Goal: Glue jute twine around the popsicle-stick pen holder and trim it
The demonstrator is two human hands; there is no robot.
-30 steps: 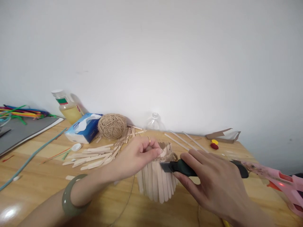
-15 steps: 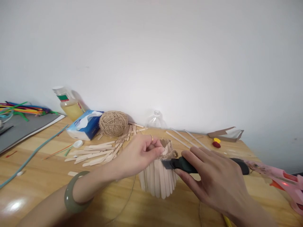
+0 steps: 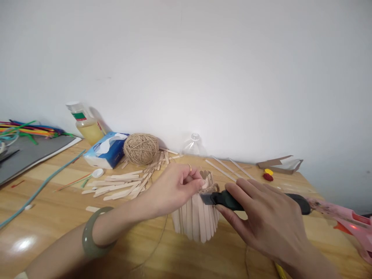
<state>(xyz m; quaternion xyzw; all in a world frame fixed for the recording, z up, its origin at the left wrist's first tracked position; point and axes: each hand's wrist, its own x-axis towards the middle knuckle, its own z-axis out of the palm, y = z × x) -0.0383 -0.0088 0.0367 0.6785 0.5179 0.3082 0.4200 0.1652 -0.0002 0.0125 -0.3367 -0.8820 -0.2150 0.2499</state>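
At the far left of the left fingers, a bundle of coloured pipe cleaners [image 3: 35, 129] lies on a grey board [image 3: 43, 150], and a blue cord [image 3: 48, 180] runs over the table [image 3: 61, 232]. Nearer to these fingers, but behind them, are a bottle [image 3: 90, 132] with yellow liquid, a blue tissue pack [image 3: 115, 152] and a ball of twine [image 3: 141, 149]. Many loose wooden sticks [image 3: 124, 185] are spread just to the left of the fingers.

The thumb and forefinger of the left hand [image 3: 173, 189] nearly meet at the upper part of the stick-covered cup [image 3: 198, 221]; whether they pinch something between them, I cannot tell. The cup stands under these fingertips, to the left of the right fingers, and a twine band [image 3: 211, 188] goes around it near the top. Behind the left fingers there is a clear plastic dome [image 3: 193, 147].

The right hand [image 3: 263, 217] has its fingers closed around a dark cutter [image 3: 228, 200]; the blade [image 3: 207, 199] points left, just below the twine band. Beyond these fingers lie clear rods [image 3: 222, 170], a yellow piece [image 3: 268, 171] and a red piece [image 3: 268, 177]. To their right is a pink glue gun [image 3: 345, 221].
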